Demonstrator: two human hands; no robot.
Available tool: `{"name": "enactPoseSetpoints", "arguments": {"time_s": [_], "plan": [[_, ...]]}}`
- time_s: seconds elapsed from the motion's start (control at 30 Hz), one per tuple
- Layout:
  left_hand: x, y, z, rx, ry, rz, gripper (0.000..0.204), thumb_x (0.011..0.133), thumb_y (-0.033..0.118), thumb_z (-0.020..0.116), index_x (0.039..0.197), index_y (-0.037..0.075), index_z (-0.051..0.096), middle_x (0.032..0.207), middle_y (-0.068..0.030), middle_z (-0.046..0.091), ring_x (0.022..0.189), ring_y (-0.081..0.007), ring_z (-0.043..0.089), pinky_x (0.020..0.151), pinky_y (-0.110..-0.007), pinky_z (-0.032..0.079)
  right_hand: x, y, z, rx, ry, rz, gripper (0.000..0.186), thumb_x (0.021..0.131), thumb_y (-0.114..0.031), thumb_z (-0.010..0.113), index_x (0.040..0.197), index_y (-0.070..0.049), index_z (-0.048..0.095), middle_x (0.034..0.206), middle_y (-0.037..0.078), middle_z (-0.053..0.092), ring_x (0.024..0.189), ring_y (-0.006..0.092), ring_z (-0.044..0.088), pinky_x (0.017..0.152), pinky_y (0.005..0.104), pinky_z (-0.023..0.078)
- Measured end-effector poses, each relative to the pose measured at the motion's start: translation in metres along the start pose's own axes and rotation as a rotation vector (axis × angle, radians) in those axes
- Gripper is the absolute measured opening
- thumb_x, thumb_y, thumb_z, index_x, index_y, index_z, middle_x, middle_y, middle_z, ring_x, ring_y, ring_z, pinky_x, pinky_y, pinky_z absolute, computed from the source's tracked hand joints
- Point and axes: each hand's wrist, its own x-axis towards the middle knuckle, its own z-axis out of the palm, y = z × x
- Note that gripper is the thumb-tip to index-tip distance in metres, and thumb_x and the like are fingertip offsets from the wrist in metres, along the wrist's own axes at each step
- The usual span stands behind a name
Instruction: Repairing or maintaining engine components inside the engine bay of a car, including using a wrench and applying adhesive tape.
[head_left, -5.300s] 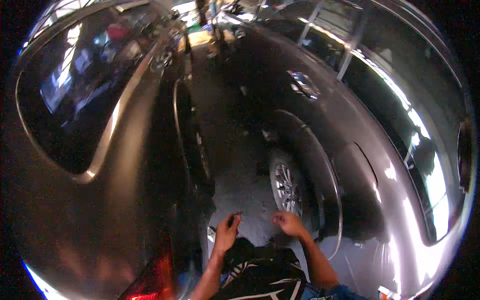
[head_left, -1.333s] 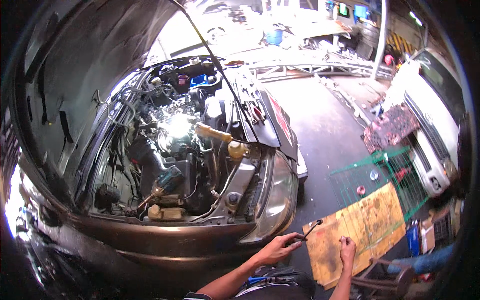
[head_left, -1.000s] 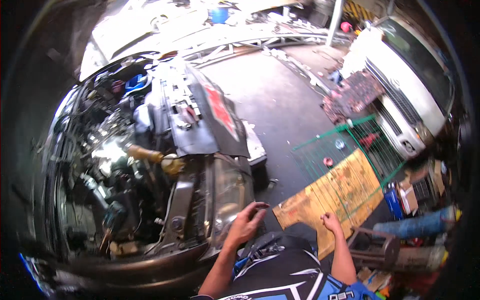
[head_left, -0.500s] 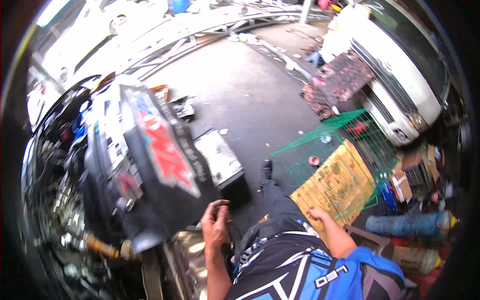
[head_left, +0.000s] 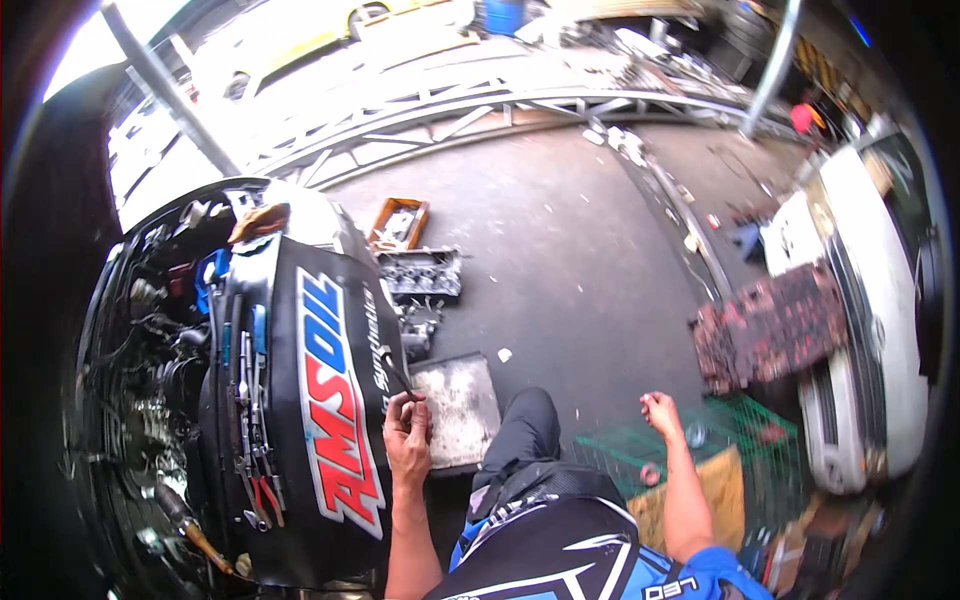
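My left hand (head_left: 407, 440) is closed, fingertips pinched on a thin dark rod with a shiny tip (head_left: 398, 374); its exact kind is unclear. The hand is beside a black fender cover (head_left: 290, 400) with large red and blue lettering, draped over the car's edge. Several wrenches and ratchet-like tools (head_left: 256, 400) lie along the cover, with red-handled pliers (head_left: 265, 500) near them. Out to the right, my right hand (head_left: 660, 412) has its fingers curled in; whatever they hold, if anything, is hidden.
An open engine bay (head_left: 150, 380) lies left. Beyond the cover are a stained pale block (head_left: 460, 410), a metal engine part (head_left: 420, 272) and an orange tray (head_left: 400, 222). Right stand a green wire cage (head_left: 760, 430), a wooden board (head_left: 710, 490) and a white car front (head_left: 850, 400).
My view has swung, bringing the engine bay and fender cover upright. My left hand is now higher, with the rod showing in it. The right hand has swung forward, away from my body.
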Motion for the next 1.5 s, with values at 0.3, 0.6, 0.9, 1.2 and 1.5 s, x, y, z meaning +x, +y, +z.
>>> {"name": "enactPoseSetpoints", "arguments": {"time_s": [0.3,0.6,0.9,1.2,1.5], "plan": [[0.284,0.044,-0.022,-0.041,0.648,0.413,0.013,0.107,0.024,0.062,0.106,0.012,0.065,0.073,0.0116,0.045,0.061,0.0025,0.034,0.051,-0.019,0.022,0.238,-0.185,0.023,-0.228,-0.331,-0.062,0.028,0.105,-0.027,0.058,0.106,-0.001,0.070,0.077,0.007,0.068,0.059,0.0128,0.060,0.052,0.0287,0.049],[0.527,0.116,-0.012,-0.187,0.933,0.471,0.022,0.107,0.025,0.062,0.121,0.008,0.066,0.058,0.0098,0.034,0.044,0.0008,0.025,0.040,-0.021,0.016,0.514,-0.282,0.022,0.071,-0.149,0.349,0.027,0.108,-0.023,0.050,0.095,-0.003,0.063,0.067,0.008,0.061,0.050,0.0172,0.054,0.044,0.0323,0.044],[0.655,0.179,-0.022,-0.064,1.071,0.636,0.040,0.111,0.020,0.050,0.148,0.005,0.051,0.079,0.0056,0.037,0.056,-0.0008,0.026,0.045,-0.019,0.022,0.752,-0.502,0.197,-0.247,-0.514,0.319,0.026,0.107,-0.023,0.053,0.099,-0.001,0.065,0.072,0.011,0.065,0.051,0.0188,0.058,0.045,0.0343,0.048],[0.777,0.143,0.042,-0.097,1.556,0.541,0.036,0.109,0.020,0.054,0.142,0.006,0.057,0.074,0.0087,0.038,0.054,0.0018,0.029,0.044,-0.017,0.021,0.976,-0.959,0.486,-0.764,-0.581,-0.862,0.034,0.097,-0.025,0.062,0.088,0.006,0.071,0.074,0.023,0.071,0.065,0.0296,0.071,0.063,0.0441,0.054],[0.870,0.234,-0.106,0.220,1.763,0.399,0.026,0.106,0.019,0.061,0.122,0.000,0.070,0.083,0.0043,0.059,0.070,-0.0007,0.048,0.060,-0.019,0.038,0.653,-1.325,0.777,-0.534,-1.194,-1.458,0.038,0.105,-0.032,0.059,0.113,0.004,0.069,0.092,0.011,0.072,0.080,0.0160,0.064,0.073,0.0332,0.050]]}}
